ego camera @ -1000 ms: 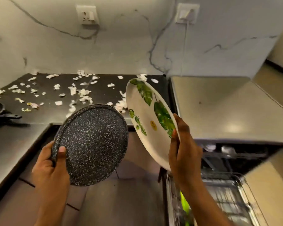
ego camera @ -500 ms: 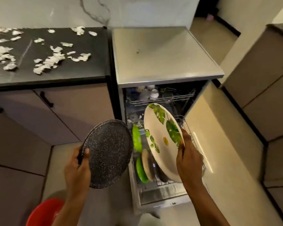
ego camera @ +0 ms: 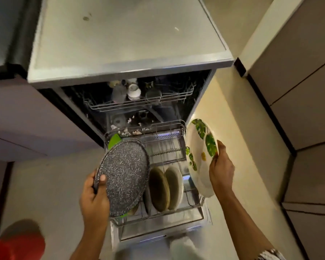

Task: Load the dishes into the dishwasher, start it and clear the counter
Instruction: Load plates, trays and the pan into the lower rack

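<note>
The dishwasher stands open with its lower rack pulled out. My left hand grips the rim of a dark speckled round plate, held tilted over the rack's left side. My right hand holds a white plate with green leaf prints on edge at the rack's right side. Two beige plates stand upright in the rack. A green plate shows behind the speckled one.
The upper rack holds cups and glasses inside the machine. A red bucket sits on the floor at lower left. Cabinets stand at right, and a dark counter edge at upper left.
The view has dropped from the littered counter down to the open dishwasher. Both hands have carried their plates down over the pulled-out lower rack, the white plate moving to its right side.
</note>
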Motion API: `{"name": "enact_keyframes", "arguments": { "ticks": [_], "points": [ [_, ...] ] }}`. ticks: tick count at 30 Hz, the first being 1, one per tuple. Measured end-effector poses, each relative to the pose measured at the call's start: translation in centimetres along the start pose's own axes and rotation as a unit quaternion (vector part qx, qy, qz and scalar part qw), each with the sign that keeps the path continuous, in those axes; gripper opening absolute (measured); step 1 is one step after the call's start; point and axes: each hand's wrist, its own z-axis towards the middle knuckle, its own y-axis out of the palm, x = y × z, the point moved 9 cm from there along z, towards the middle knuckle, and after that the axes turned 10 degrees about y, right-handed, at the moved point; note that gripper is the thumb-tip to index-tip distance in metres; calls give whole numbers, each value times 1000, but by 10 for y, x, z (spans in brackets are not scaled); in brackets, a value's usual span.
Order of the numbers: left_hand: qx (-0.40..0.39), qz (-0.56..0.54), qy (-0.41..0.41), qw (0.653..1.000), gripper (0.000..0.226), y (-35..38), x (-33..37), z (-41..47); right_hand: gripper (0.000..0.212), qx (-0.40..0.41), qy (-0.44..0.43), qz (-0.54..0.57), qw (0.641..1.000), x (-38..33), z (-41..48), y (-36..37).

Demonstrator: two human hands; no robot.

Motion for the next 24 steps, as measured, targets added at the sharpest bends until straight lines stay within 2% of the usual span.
{"name": "enact_keyframes", "arguments": {
  "ticks": [2,6,12,18,24],
  "points": [
    [24,3,-9,1000,15,25,-14,-2,39,-29,2,-7,1000,8,36,24],
    [76,6,-25,997,13,46,-43,-2,29,-54,-13,-34,998,16,83,71],
    [135,-6,-12,991,14,65,-73,9,36,-95,6,14,995,27,127,139],
    [144,-13,-12,989,12,76,-99,23,42,-84,-25,-13,996,12,148,173],
    [132,-6,-20,991,24,80,-110,21,48,-75,-69,-71,992,-3,156,179]
  ]
}}
